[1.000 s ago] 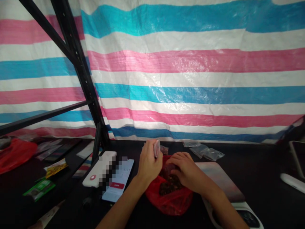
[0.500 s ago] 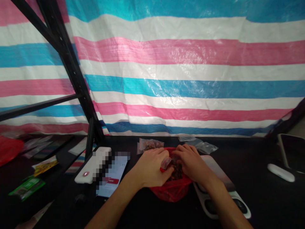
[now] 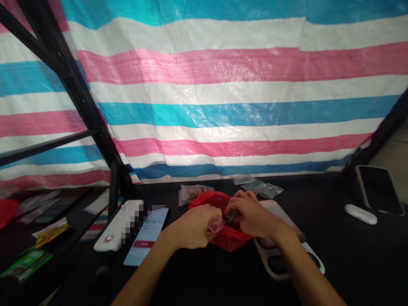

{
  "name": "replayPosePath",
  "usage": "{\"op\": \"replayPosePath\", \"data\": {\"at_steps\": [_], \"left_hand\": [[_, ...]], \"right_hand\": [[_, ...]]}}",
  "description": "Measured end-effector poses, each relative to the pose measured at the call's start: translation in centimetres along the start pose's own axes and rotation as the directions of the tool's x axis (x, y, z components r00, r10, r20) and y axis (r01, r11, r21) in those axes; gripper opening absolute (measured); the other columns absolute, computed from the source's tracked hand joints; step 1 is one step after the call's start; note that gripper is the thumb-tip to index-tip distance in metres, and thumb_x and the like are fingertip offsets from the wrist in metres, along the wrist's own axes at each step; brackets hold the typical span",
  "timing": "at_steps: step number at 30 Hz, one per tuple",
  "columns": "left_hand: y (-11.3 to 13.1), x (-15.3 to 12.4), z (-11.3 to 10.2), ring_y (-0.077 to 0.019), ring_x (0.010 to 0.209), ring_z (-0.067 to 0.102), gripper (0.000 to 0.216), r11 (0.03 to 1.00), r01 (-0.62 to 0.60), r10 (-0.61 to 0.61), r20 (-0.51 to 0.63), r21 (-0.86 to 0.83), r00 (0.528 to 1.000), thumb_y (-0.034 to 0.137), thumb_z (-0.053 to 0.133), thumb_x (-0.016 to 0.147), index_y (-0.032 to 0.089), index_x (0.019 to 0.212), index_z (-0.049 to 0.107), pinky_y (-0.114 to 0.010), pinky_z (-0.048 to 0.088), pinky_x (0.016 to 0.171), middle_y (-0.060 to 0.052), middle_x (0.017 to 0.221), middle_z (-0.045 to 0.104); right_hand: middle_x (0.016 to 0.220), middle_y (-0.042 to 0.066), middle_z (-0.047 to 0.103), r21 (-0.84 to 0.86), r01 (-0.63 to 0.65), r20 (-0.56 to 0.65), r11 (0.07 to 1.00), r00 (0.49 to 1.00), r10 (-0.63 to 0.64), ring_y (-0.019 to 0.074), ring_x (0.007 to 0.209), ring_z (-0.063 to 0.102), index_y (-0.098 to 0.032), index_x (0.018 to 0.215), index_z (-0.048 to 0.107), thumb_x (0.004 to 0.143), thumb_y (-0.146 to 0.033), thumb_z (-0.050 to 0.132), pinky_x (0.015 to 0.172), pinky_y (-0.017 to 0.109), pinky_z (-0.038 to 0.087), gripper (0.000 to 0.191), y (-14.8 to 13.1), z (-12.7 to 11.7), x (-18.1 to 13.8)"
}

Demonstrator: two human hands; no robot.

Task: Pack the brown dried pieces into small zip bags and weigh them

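A red plastic bag (image 3: 234,240) stands with its mouth open on the black table, and small dark brown pieces show inside. My left hand (image 3: 194,225) is at the left of its mouth, closed around a small clear plastic bag (image 3: 215,224) whose end shows by the thumb. My right hand (image 3: 250,214) reaches into the red bag from the right, fingers bent and closed among the brown pieces. Its fingertips are partly hidden, and what they grip cannot be made out. Partly beneath my right forearm is a white kitchen scale (image 3: 282,208).
Behind the red bag lie a filled clear zip bag (image 3: 196,193) and flat clear bags (image 3: 258,187). Left are a phone showing a timer (image 3: 146,236), a white device (image 3: 118,225), and yellow (image 3: 52,231) and green packets (image 3: 27,263). Another phone (image 3: 379,189) and a white case (image 3: 360,213) are right.
My left hand has turned and drawn slightly left, with the clear bag now showing below its thumb. The red bag's back rim has risen into view. The camera view has shifted right.
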State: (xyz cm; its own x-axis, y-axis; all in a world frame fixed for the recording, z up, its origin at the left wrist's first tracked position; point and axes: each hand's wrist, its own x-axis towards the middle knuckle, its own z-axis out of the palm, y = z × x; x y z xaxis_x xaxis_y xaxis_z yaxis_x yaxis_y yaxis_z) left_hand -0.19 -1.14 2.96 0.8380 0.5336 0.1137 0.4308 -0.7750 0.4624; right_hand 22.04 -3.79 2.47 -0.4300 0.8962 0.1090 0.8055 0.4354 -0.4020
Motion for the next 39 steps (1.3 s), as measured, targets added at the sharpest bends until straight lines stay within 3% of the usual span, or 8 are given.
{"op": "replayPosePath", "data": {"at_steps": [7,12,17,21,24,32,36,39], "left_hand": [[-0.4,0.0,0.4,-0.0124,0.063,0.049,0.017,0.983,0.08,-0.064,0.105,-0.164,0.992,0.011,0.057,0.069,0.022,0.074,0.046,-0.024,0.033,0.056,0.004,0.073,0.057],[-0.9,0.1,0.2,-0.0122,0.063,0.048,0.015,0.981,0.091,-0.081,0.061,-0.17,0.995,0.012,0.058,0.069,0.022,0.075,0.047,-0.025,0.032,0.056,0.004,0.073,0.056],[-0.9,0.3,0.0,-0.0124,0.066,0.046,0.023,0.981,0.083,-0.076,0.042,-0.177,0.996,0.007,0.057,0.06,0.021,0.072,0.045,-0.025,0.034,0.06,0.004,0.073,0.054],[-0.9,0.6,0.2,-0.0129,0.069,0.047,0.021,0.981,0.026,-0.027,0.001,-0.195,1.0,0.006,0.057,0.06,0.021,0.071,0.046,-0.025,0.035,0.064,0.004,0.075,0.054],[-1.2,0.6,0.5,-0.0123,0.068,0.045,0.02,0.967,0.032,-0.04,-0.029,-0.254,0.999,0.007,0.057,0.061,0.02,0.072,0.047,-0.024,0.035,0.063,0.004,0.074,0.053],[-1.5,0.9,0.7,-0.0119,0.068,0.044,0.022,0.946,0.058,-0.051,0.028,-0.32,0.998,0.005,0.056,0.06,0.02,0.071,0.044,-0.025,0.038,0.068,0.005,0.076,0.05],[-1.4,0.8,0.4,-0.0138,0.074,0.043,0.024,0.93,0.066,-0.066,0.012,-0.363,0.998,0.006,0.057,0.059,0.021,0.073,0.045,-0.026,0.039,0.071,0.004,0.077,0.049],[-1.3,0.4,-0.3,-0.0129,0.073,0.042,0.027,0.86,0.071,-0.073,0.016,-0.505,0.997,0.007,0.061,0.057,0.02,0.076,0.047,-0.025,0.037,0.068,0.005,0.079,0.048]], "right_hand": [[0.096,0.0,0.077,0.212,-0.061,0.144,0.975,0.989,0.031,0.0237,0.096,0.063,-0.026,0.089,0.077,0.067,-0.006,0.056,0.098,0.042,0.037,0.035,-0.4,0.0,-0.1],[0.094,0.002,0.075,0.483,-0.118,0.227,0.868,0.974,0.006,0.018,0.082,0.067,-0.021,0.097,0.075,0.059,-0.001,0.05,0.068,0.024,0.048,0.05,0.1,0.9,0.0],[0.077,-0.002,0.071,0.476,-0.104,0.188,0.873,0.982,0.014,0.0142,0.065,0.06,-0.02,0.092,0.074,0.062,-0.001,0.054,0.054,0.021,0.04,0.041,0.1,1.2,0.2],[0.083,-0.001,0.073,0.506,-0.025,0.185,0.862,0.98,-0.08,0.0149,0.071,0.064,-0.02,0.089,0.073,0.063,0.003,0.048,0.059,0.021,0.044,0.043,-0.4,1.3,0.4],[0.089,0.002,0.074,0.489,0.039,0.094,0.871,0.991,-0.097,0.0177,0.083,0.067,-0.019,0.085,0.071,0.065,0.002,0.049,0.072,0.024,0.048,0.037,-0.5,1.6,0.8],[0.089,0.003,0.076,0.537,0.027,0.095,0.843,0.991,-0.093,0.0207,0.085,0.068,-0.019,0.086,0.071,0.066,0.0,0.055,0.078,0.028,0.052,0.032,-1.0,2.0,0.9],[0.086,0.003,0.076,0.632,0.0,0.091,0.775,0.993,-0.075,0.0211,0.08,0.068,-0.018,0.087,0.071,0.068,-0.002,0.051,0.072,0.029,0.052,0.032,-1.3,2.2,1.0],[0.086,0.002,0.075,0.691,-0.04,0.143,0.721,0.986,-0.082,0.0186,0.077,0.068,-0.018,0.095,0.07,0.07,-0.003,0.05,0.066,0.026,0.051,0.036,-1.1,2.1,1.1]]}}
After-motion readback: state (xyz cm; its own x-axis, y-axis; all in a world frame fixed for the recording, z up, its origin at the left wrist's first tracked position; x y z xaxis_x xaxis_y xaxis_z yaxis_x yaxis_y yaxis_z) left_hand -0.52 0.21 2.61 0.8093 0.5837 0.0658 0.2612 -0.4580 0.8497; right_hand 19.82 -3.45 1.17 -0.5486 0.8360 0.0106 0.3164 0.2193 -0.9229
